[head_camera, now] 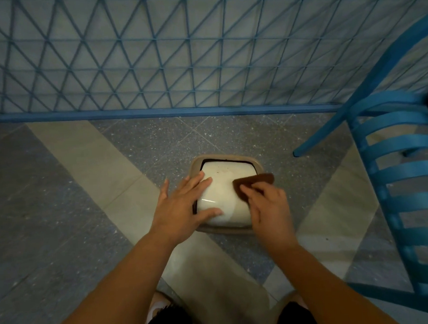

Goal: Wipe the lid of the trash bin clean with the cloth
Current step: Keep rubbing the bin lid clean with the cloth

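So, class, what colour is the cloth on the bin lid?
Dark brown cloth; the head view shows it.

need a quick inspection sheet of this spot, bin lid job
surface: speckled grey floor with pale diagonal bands
job's things: trash bin on the floor; cream lid shows small dark specks near its far edge; brown cloth lies on the lid's right side
clutter: nothing seen
hands: left hand flat on the lid's left side; right hand presses the cloth down
cables: nothing seen
surroundings: blue lattice fence behind; blue slatted chair at right
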The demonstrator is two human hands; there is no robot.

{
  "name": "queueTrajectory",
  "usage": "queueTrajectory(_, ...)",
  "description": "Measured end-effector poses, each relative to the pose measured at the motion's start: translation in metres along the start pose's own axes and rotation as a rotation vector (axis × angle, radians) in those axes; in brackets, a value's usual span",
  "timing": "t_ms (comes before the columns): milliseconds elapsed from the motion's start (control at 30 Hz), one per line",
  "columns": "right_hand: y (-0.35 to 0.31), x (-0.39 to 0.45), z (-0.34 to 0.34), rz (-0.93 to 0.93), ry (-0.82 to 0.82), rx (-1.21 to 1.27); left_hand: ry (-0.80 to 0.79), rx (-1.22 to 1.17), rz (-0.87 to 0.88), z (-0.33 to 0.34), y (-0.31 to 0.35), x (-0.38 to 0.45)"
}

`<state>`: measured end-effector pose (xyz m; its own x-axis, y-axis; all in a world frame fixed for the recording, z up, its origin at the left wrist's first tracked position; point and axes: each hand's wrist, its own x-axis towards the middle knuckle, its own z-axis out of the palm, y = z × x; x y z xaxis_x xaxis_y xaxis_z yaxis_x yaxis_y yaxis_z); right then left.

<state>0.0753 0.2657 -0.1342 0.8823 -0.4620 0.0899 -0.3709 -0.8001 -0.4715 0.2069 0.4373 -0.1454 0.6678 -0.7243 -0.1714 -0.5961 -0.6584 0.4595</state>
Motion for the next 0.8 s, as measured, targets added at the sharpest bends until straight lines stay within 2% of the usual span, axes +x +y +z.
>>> queueTrajectory(100,-0.015,-0.003,0.008,-0.19,-0.036,-0.105,-0.001,0.02,0.001,0.002,-0.001,0.001)
queueTrajectory(167,-0.011,0.008,0.009,-0.198,-0.05,-0.122,0.007,-0.003,-0.002,0.003,0.0,0.002)
queueTrajectory(300,0.007,0.028,0.007,-0.058,-0.131,-0.009,0.006,-0.059,-0.009,0.006,0.003,0.002)
queueTrajectory(400,0.011,0.018,0.007,0.134,-0.068,0.158,0.006,-0.167,-0.016,0.007,0.003,0.002)
queueTrajectory(467,0.006,0.0,0.01,0.163,-0.016,0.177,-0.005,-0.299,-0.052,0.008,0.005,0.003)
queueTrajectory(567,-0.007,-0.018,0.017,-0.067,0.015,0.04,0.001,-0.431,-0.101,0.01,0.007,0.004)
queueTrajectory(633,-0.013,-0.006,0.018,-0.218,-0.026,-0.042,0.007,-0.459,-0.107,0.011,0.007,0.004)
queueTrajectory(667,-0.016,0.004,0.017,-0.235,-0.067,-0.06,0.008,-0.471,-0.107,0.012,0.007,0.004)
queueTrajectory(733,-0.013,0.028,0.015,-0.171,-0.135,-0.08,0.006,-0.485,-0.109,0.011,0.008,0.005)
queueTrajectory(800,-0.001,0.047,0.011,-0.012,-0.163,-0.036,-0.006,-0.467,-0.11,0.01,0.007,0.005)
